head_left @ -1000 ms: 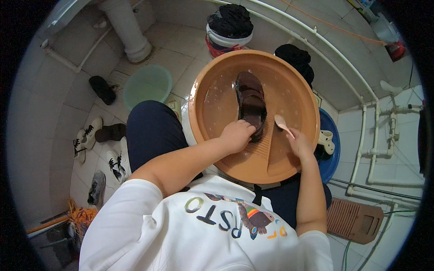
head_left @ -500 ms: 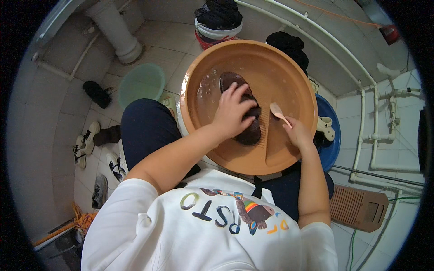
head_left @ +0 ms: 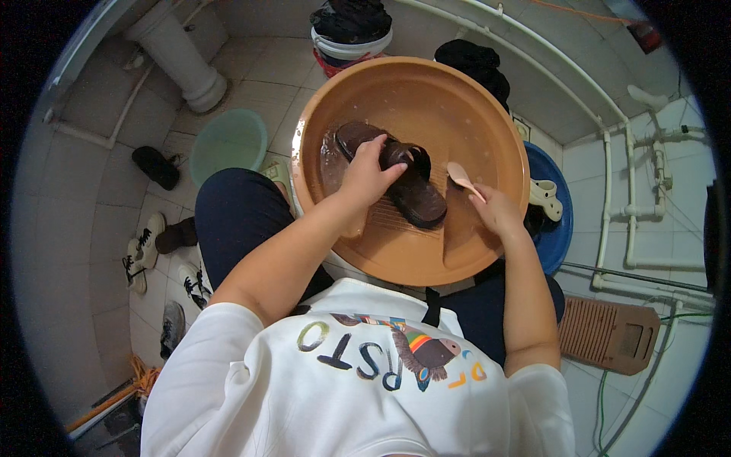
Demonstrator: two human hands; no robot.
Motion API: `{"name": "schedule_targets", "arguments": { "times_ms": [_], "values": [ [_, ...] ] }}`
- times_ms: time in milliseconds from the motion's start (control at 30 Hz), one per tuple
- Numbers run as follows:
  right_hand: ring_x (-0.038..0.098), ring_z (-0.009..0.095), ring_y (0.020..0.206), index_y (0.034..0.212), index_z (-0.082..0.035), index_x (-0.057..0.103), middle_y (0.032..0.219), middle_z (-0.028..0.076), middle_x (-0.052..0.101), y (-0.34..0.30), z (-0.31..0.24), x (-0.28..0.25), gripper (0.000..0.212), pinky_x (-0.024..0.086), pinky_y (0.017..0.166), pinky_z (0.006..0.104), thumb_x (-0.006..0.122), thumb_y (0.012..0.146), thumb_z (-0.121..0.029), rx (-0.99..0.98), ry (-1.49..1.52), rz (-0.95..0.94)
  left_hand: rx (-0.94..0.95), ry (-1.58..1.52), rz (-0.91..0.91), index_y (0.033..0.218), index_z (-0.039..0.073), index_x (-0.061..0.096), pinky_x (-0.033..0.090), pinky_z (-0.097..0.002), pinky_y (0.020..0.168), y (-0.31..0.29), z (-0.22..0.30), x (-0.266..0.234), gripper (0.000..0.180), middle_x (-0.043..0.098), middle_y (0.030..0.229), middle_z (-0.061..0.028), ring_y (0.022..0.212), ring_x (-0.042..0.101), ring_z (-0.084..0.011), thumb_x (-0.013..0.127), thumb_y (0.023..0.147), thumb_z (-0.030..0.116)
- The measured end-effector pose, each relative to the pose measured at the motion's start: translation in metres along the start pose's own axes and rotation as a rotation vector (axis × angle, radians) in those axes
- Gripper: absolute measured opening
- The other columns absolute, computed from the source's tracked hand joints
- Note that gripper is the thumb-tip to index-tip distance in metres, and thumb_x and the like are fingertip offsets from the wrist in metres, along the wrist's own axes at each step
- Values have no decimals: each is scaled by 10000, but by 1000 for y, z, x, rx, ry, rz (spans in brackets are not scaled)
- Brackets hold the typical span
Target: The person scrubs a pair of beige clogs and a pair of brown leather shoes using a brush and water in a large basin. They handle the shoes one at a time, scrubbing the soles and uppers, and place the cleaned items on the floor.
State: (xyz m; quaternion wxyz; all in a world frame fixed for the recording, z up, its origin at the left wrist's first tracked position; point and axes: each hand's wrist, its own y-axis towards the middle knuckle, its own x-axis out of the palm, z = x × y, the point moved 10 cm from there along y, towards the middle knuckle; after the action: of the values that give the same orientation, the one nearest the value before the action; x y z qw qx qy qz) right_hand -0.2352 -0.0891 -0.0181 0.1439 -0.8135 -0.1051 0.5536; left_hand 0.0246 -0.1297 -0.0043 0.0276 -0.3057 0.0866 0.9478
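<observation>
A large orange-brown basin [head_left: 487, 236] with a ribbed washboard part sits in front of me. Inside it, a wet dark-brown sandal [head_left: 417, 199] lies slanted, its straps toward the far side. My left hand [head_left: 367, 177] grips the sandal by its middle, thumb on the strap and fingers over the edge. To the right, my right hand [head_left: 496, 209] holds a pale pink scrub brush [head_left: 460, 175] by its handle. The brush's rounded back faces up, which hides its underside, and it stays apart from the sandal.
A pale green basin [head_left: 228, 145] stands at left, near several shoes [head_left: 151, 232]. Behind the big basin is a bucket of dark cloth [head_left: 352, 34]. A blue basin [head_left: 560, 236] with a white clog [head_left: 545, 198] is at right, beyond it a brown washboard [head_left: 609, 333] and white pipes.
The sandal has turned and shifted left, its straps now showing. My left hand has moved left from its top to its side. The brush is still held, slightly left.
</observation>
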Motion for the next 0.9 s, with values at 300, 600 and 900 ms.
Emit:
{"name": "schedule_targets", "arguments": {
  "times_ms": [300, 600, 900],
  "values": [
    [578, 348, 929, 1036, -4, 550, 974, 227, 600, 19, 41, 28, 324, 441, 810, 398, 517, 779, -199, 211, -148, -38, -547, -655, -360, 1033, 4, 542, 432, -280, 711, -19, -27, 44, 375, 573, 849, -30, 790, 540, -125, 692, 760, 211],
    [613, 248, 774, 903, -26, 645, 823, 133, 652, 37, 34, -14, 337, 458, 695, 306, 627, 779, -338, 143, 444, 341, -499, -1068, -380, 1016, 39, 466, 406, -257, 795, -27, -6, 56, 220, 631, 903, -68, 877, 570, -127, 567, 821, 45],
    [605, 318, 824, 966, -134, 667, 879, 133, 647, 25, -27, -26, 382, 462, 713, 378, 552, 806, -462, 58, 132, 194, -396, -907, -526, 1083, -19, 394, 437, -276, 861, -34, -2, 64, 273, 612, 958, -109, 914, 593, -159, 526, 845, 3]
  ]
}}
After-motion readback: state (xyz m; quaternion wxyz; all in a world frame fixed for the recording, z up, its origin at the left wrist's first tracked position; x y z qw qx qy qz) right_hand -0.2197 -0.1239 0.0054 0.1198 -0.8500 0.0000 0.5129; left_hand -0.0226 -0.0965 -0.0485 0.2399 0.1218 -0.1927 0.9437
